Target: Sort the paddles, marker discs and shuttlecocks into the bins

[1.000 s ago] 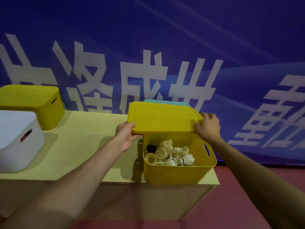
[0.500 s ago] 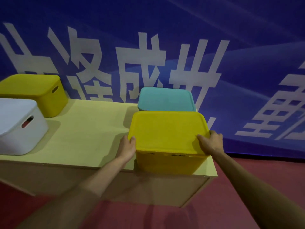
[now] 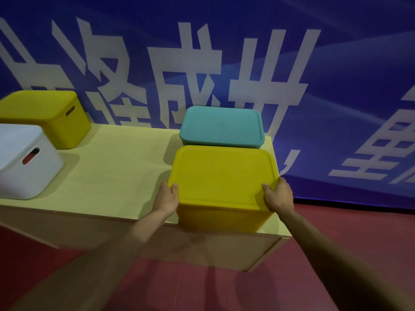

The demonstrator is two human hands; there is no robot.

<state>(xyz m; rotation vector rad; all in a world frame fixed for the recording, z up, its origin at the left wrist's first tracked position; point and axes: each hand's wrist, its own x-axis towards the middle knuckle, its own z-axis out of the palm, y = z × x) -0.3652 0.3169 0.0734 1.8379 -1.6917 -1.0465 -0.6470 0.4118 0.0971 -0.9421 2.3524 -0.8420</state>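
A yellow bin (image 3: 221, 219) stands at the near right corner of the pale table (image 3: 116, 173), with its yellow lid (image 3: 222, 176) lying flat on top. My left hand (image 3: 167, 197) grips the lid's near left corner, thumb on top. My right hand (image 3: 278, 196) grips the near right corner the same way. The bin's contents are hidden under the lid. Directly behind it stands a teal bin (image 3: 221, 126) with its lid on.
A second yellow lidded bin (image 3: 47, 117) sits at the far left, and a white lidded bin (image 3: 21, 160) stands in front of it. A blue banner (image 3: 224, 52) with large white characters backs the table. Red floor (image 3: 224, 288) lies below.
One second ago I held the lid raised above the open bin with shuttlecocks visible inside. The lid has come down onto the bin, and my hands have stayed on its near corners.
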